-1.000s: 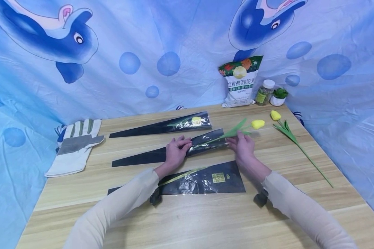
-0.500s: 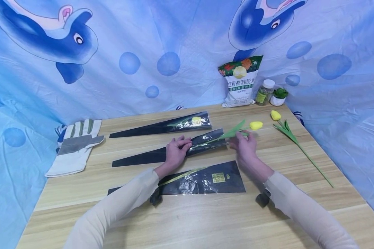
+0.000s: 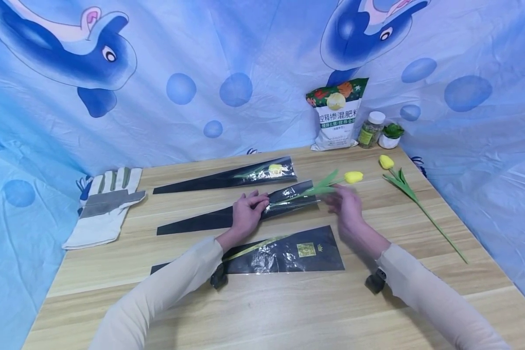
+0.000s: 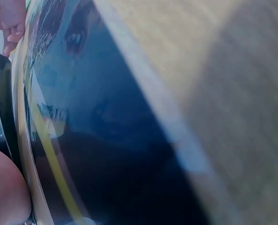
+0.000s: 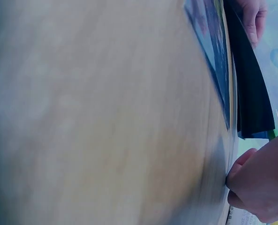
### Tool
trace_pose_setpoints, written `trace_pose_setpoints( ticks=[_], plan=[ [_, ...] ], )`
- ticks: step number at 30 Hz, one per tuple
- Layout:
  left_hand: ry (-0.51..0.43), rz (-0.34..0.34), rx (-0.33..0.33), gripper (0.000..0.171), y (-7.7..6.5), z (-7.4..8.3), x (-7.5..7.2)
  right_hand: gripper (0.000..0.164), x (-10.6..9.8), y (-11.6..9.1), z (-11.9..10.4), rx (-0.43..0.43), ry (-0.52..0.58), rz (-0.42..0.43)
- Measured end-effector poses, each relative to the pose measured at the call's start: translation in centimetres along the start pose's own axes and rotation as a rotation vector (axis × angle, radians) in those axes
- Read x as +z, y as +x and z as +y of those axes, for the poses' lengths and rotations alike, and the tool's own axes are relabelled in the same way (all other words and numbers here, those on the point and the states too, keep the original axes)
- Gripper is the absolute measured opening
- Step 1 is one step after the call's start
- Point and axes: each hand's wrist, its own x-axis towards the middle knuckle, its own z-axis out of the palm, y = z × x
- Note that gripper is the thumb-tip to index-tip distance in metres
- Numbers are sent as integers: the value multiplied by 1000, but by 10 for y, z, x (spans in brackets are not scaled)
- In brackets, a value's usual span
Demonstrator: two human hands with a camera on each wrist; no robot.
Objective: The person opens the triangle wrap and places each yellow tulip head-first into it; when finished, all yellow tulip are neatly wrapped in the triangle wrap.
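My left hand [image 3: 246, 214] pinches the edge of a black, clear-fronted flower sleeve [image 3: 197, 219] lying in the middle. A yellow artificial tulip [image 3: 353, 177] has its stem inside this sleeve, while bloom and leaves stick out of the wide right end. Just beneath the bloom, my right hand [image 3: 349, 208] is blurred, fingertips close by the stem and the sleeve's mouth; I cannot tell whether they grip the stem. In the right wrist view the right hand [image 5: 260, 180] shows curled fingers beside the sleeve's dark end [image 5: 253, 89]. A second black sleeve [image 3: 284, 255] lies nearer, partly under the left forearm.
Farther back lies a sleeve [image 3: 218, 179] with a tulip inside. Another yellow tulip [image 3: 413, 197] lies at right. Work gloves [image 3: 105, 206] rest at left. A fertilizer bag [image 3: 338, 116], a lidded jar [image 3: 371, 130] and a small potted plant [image 3: 391, 136] stand at the back right.
The tulip has slid left and deeper into the middle sleeve. My right hand has shifted slightly right, closer to the bloom. The left hand stays in place.
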Motion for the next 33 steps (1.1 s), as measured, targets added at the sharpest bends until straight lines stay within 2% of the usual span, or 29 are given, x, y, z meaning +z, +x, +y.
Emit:
trace_pose_setpoints(
  ticks=[7, 12, 26, 33],
  plan=[
    [-9, 12, 8, 10, 0, -1, -1, 34, -3, 3, 0, 33, -11, -55],
    [-17, 11, 9, 11, 0, -3, -1, 26, -5, 6, 0, 53, 38, -65],
    [-21, -6, 12, 10, 0, -1, -1, 20, -5, 8, -3, 61, 86, -26],
    [-18, -14, 9, 10, 0, -3, 0, 16, -5, 7, -5, 70, 114, 23]
  ],
)
